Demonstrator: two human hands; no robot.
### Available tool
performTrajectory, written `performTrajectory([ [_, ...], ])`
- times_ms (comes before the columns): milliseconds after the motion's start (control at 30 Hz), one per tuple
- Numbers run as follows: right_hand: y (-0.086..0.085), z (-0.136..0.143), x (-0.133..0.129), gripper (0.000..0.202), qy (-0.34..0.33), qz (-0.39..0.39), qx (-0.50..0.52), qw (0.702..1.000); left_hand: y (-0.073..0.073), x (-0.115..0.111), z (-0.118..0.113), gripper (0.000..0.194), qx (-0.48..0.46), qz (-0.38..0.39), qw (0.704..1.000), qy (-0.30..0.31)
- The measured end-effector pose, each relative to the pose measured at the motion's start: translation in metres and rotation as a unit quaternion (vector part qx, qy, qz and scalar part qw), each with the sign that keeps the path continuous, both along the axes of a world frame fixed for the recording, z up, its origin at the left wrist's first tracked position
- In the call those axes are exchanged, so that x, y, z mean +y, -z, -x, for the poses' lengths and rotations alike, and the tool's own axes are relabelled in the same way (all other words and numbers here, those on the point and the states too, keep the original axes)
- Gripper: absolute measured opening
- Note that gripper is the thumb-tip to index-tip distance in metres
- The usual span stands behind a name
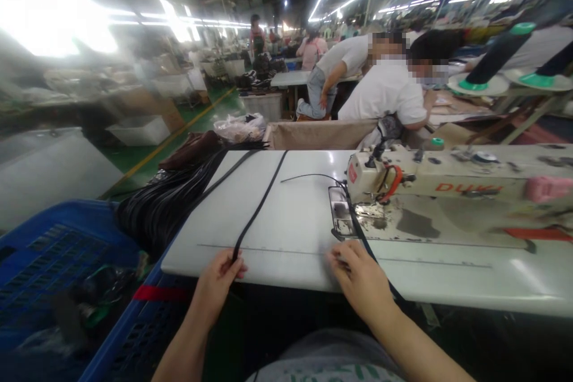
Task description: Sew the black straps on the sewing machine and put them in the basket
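Pinching a black strap (262,200) that stretches back across the white surface (299,215) is the left hand (227,268); the right hand (360,274) curls near the sewing machine (380,182), fingertips blurred, its grip impossible to tell.

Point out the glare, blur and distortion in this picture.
Head view: windows at upper left blown out to white; head view: bright reflection on the sewing table at lower right; head view: right hand smeared at the fingertips, left hand clearer; head view: blue plastic basket soft, seemingly stretched toward the edge.
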State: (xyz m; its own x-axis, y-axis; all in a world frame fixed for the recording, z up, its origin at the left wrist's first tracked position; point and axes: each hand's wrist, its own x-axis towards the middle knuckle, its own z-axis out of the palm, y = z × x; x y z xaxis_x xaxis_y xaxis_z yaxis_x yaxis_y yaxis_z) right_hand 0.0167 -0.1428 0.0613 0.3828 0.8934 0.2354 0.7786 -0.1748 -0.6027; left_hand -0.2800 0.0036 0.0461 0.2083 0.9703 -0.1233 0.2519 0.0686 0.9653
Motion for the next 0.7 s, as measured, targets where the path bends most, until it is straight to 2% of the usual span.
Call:
performTrajectory([
  [33,0.002,-0.011,-0.008,0.024,0.039,0.009,-0.071,0.997,0.002,0.006,0.003,0.058,0.028,-0.008,1.0,0.011],
  [133,0.008,-0.035,-0.025,0.051,0.113,0.085,-0.215,0.966,0.006,0.021,0.005,0.063,0.111,-0.041,0.993,0.016],
  [233,0.015,-0.047,-0.033,0.058,0.094,0.154,-0.245,0.953,0.009,0.035,-0.003,0.063,0.165,-0.061,0.984,0.007],
  [367,0.022,-0.051,-0.031,0.052,0.062,0.176,-0.258,0.948,0.012,0.052,-0.014,0.053,0.208,-0.087,0.974,0.007],
  [467,0.025,-0.055,-0.025,0.05,0.066,0.197,-0.27,0.94,0.015,0.069,-0.011,0.047,0.272,-0.127,0.954,0.008],
  [567,0.027,-0.06,-0.023,0.05,0.062,0.201,-0.275,0.938,0.015,0.09,0.007,0.045,0.357,-0.151,0.922,-0.003],
  [700,0.031,-0.064,-0.022,0.05,0.057,0.196,-0.282,0.938,0.006,0.125,0.056,0.043,0.436,-0.188,0.878,-0.051],
])
